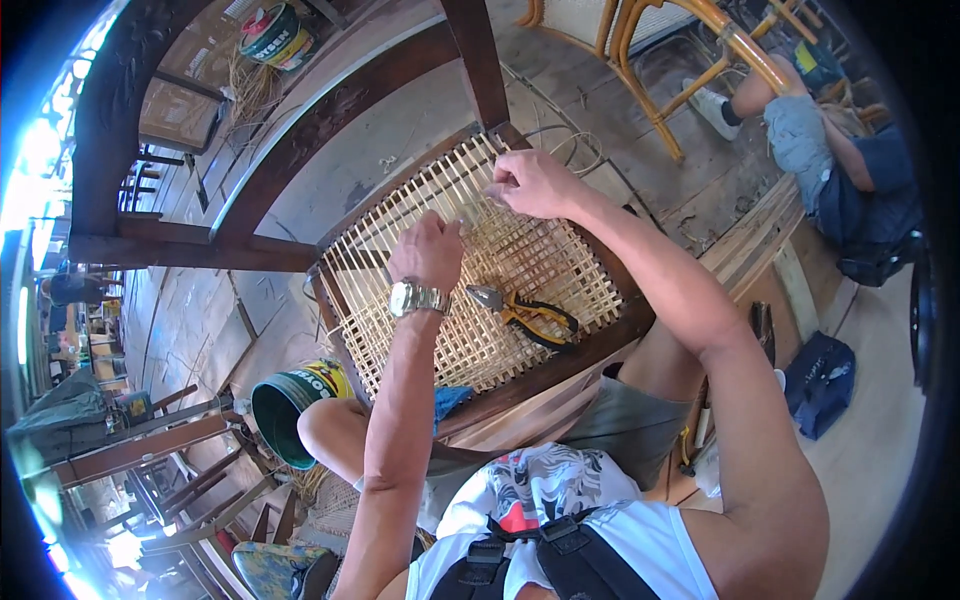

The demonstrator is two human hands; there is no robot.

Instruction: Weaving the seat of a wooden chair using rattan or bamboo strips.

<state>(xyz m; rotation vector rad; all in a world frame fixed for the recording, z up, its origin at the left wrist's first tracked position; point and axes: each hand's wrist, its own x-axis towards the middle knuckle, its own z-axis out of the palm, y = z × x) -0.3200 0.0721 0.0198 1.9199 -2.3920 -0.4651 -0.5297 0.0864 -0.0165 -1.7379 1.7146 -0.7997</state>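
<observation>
A dark wooden chair frame (370, 95) stands before me, its seat woven from pale cane strips (375, 330). The weave is dense on the near side; toward the far side mostly parallel strips show, with gaps between them. Just above the middle of the seat is my left hand (428, 250), fingers curled, a metal watch (418, 298) on its wrist. My right hand (535, 185) is over the far right part of the seat, thumb and fingers pinched together. Whatever either hand grips is too thin or hidden. Pliers (525, 315) with yellow-and-black handles lie on the weave beside my left hand.
A green bucket (285, 415) sits by my left knee, another bucket (275, 40) at the far left. Loose cane coils (570, 145) lie beyond the seat. A rattan chair (660, 90) and a seated person (800, 130) are at the far right. A dark blue bag (820, 385) lies right.
</observation>
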